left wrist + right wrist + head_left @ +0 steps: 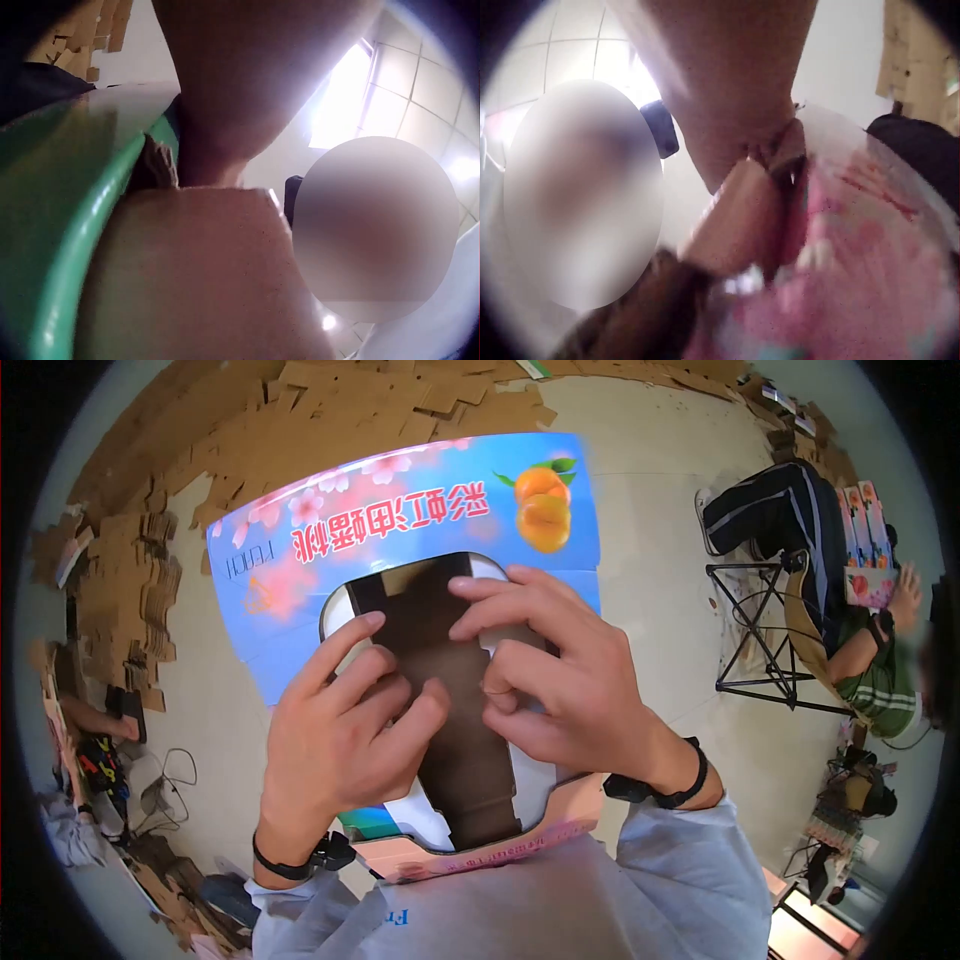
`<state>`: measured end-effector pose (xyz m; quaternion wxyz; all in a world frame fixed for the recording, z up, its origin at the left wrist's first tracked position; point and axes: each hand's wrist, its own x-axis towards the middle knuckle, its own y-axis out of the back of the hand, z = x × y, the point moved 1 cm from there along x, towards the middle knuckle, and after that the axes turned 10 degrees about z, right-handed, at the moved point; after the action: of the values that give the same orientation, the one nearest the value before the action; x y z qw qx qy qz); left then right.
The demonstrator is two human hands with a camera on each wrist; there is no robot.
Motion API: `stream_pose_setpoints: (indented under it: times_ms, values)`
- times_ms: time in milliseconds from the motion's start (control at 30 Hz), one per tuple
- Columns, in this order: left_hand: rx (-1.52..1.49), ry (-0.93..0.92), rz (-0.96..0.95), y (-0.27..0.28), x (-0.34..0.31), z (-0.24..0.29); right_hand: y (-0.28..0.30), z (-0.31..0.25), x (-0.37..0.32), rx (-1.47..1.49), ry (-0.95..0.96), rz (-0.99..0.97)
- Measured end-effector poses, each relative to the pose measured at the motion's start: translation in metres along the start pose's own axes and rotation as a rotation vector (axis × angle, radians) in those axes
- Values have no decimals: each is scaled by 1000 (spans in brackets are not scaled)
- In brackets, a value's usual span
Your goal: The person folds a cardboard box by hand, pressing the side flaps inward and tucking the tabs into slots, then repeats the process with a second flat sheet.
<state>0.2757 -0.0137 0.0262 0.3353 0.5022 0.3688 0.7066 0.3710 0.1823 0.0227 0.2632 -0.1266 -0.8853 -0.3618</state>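
A printed cardboard fruit box [540, 580], blue with blossoms and two yellow peaches, stands against the person's body in the head view. Through its rounded cut-out the brown inside shows, with white side flaps along both edges. The left hand [350, 725] grips the box at the left edge of the opening, index finger bent and thumb hidden. From the right, the right hand [565, 670] holds the opposite edge, index finger and thumb bent close together. In the left wrist view a plain box panel [202, 262] is close; the right wrist view shows the pink printed side [855, 277].
Flattened cardboard [120, 610] lies piled at the left and along the back. To the right, another person in a green top [880, 680] sits near a black folding frame [760, 630], a hand at some printed cartons [868, 550]. Pale floor [650, 520] surrounds the box.
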Motion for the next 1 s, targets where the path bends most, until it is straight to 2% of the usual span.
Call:
stream_pose_setpoints:
  times_ms: [67,133,233,300,400,433,533,600,733,933,1000]
  values:
    - [32,-3,23,-3,1,-1,16,15,-2,534,-323,-1]
    - [19,-13,49,-4,4,2,22,18,-1,831,-513,46]
    - [22,-27,102,-7,5,4,27,15,10,934,-627,166]
    - [9,-51,92,-9,0,2,53,19,15,972,-809,186]
    - [36,-95,65,-8,1,3,58,-3,33,254,-553,142]
    - [5,-90,45,-7,3,4,51,-9,33,-35,-213,61]
    - [-74,-100,24,-11,7,9,12,-1,36,-324,450,-81]
    - [-113,-141,52,-16,3,10,-7,6,30,-426,594,-225]
    - [-119,-136,-118,-4,-11,4,-3,17,41,-178,403,-407]
    - [-168,-142,-34,-7,-14,5,-8,25,24,-240,386,-356]
    - [-357,-59,19,2,-14,0,-14,26,25,-271,385,-346]
